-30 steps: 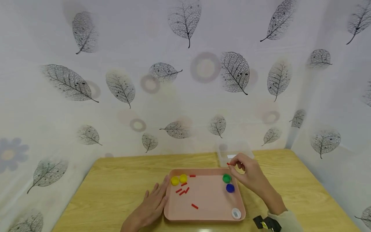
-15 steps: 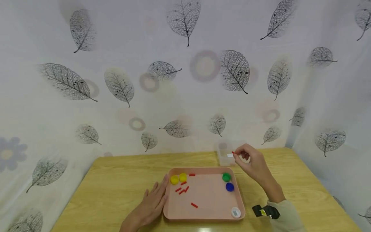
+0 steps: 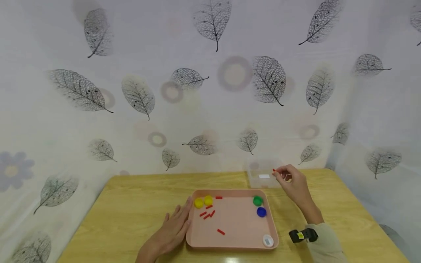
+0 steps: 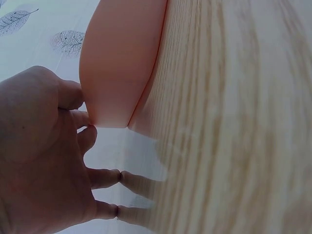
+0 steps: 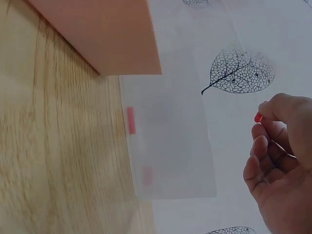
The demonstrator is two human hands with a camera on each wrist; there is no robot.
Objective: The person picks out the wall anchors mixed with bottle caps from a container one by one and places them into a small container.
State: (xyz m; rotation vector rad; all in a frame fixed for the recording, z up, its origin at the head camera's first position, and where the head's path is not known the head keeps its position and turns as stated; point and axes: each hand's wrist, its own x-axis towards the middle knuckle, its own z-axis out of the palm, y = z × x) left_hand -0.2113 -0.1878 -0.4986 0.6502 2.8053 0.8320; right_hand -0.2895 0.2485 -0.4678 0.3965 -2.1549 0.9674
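Observation:
My right hand pinches a small red stick between thumb and fingertips. It hovers at the right end of a translucent plastic box behind the tray; in the right wrist view, red shapes show through the box's wall. My left hand lies with fingers extended along the left side of a pink tray, its fingertips at the rim. Several red sticks are scattered over the tray's left half, near two yellow caps.
Along the tray's right side sit a green cap, a blue cap and a white round piece. The wooden table meets a leaf-print cloth at its back edge. A black band with a small device circles the right wrist.
My right hand has moved away from the tray's back right corner, rightward and up in the head view to the box's right end, still pinching the red stick. The left hand stays put.

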